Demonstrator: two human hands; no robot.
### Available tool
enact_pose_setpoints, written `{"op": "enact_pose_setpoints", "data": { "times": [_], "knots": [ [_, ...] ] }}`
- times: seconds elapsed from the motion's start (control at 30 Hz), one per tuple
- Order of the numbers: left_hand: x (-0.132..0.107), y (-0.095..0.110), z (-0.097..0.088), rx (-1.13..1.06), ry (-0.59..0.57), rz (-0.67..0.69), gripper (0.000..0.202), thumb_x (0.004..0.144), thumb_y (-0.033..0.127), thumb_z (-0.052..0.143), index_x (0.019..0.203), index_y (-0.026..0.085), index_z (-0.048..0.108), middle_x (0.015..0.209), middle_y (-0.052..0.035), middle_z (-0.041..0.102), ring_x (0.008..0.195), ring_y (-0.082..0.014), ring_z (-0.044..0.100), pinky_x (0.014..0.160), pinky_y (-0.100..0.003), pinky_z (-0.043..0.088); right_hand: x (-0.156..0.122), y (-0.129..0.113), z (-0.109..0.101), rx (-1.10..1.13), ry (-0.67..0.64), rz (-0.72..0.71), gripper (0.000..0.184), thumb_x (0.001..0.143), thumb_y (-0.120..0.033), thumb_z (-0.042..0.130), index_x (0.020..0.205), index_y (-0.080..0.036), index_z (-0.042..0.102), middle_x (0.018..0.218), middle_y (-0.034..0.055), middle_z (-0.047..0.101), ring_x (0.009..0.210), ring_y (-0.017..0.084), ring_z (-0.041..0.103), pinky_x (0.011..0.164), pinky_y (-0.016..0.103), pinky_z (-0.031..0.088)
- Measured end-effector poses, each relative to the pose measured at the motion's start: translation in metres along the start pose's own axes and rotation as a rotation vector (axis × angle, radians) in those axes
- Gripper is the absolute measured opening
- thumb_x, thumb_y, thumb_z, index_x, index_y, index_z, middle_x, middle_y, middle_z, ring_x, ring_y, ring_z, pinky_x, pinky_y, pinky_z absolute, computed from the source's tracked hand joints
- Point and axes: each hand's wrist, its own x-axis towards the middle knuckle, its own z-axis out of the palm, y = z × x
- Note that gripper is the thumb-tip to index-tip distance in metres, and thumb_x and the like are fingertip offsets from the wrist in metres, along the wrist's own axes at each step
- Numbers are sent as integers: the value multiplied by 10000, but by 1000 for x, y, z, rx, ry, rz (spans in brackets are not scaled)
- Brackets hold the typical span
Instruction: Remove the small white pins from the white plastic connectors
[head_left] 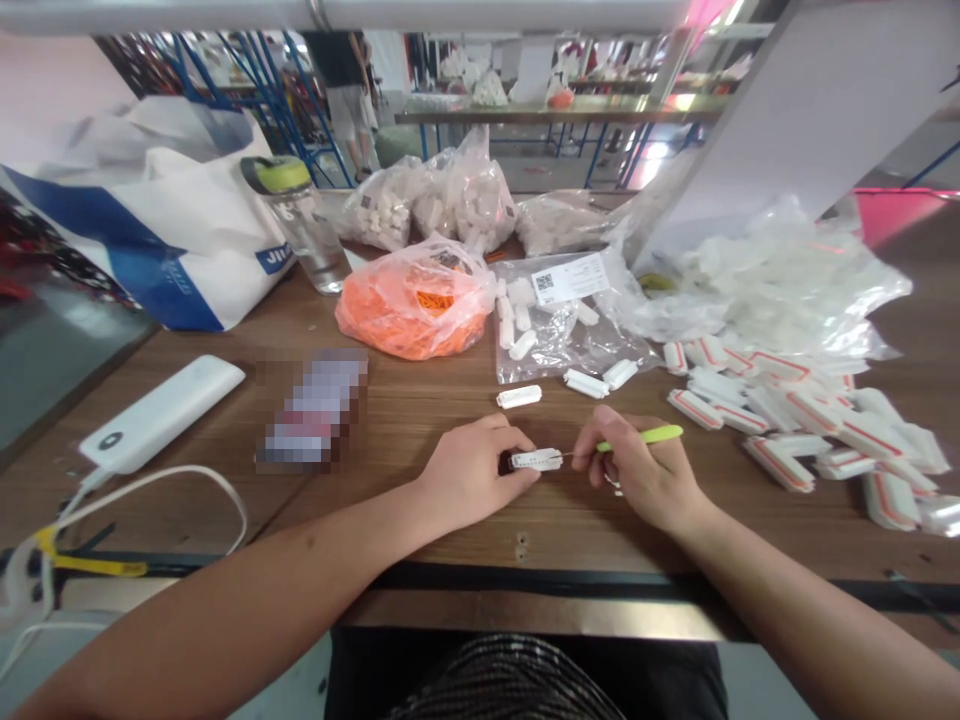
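My left hand (480, 465) pinches a small white plastic piece (538, 459) with a row of tiny holes, just above the wooden table. Closed around a yellow-green-handled tool (652, 437) is my right hand (637, 465); the thin metal shaft points left and meets the right end of the white piece. I cannot make out the shape of its tip. Behind my hands lies a single white plastic piece (519, 396), with two more (586, 384) near the clear bag. A pile of white pieces with orange strips (817, 410) spreads to the right.
A tied bag of orange parts (416, 310) and a flat clear bag (540, 350) lie ahead. Bags of white parts (450, 205) stand behind. At left are a water bottle (307, 225), a paper bag (180, 230), a blurred phone (313, 408) and a white power bank (161, 412) with its cable.
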Motion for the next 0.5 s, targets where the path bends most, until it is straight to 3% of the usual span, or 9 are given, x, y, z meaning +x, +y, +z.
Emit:
{"op": "enact_pose_setpoints", "data": {
  "times": [0.5],
  "knots": [
    [1, 0, 0, 32, -4, 6, 154, 780, 272, 686, 921, 220, 719, 783, 6, 615, 609, -117, 521, 615, -272, 421, 2, 0, 3, -36, 47, 20, 564, 885, -593, 481, 559, -150, 606, 508, 40, 616, 368, 85, 525, 368, 207, 379]
  ]
}}
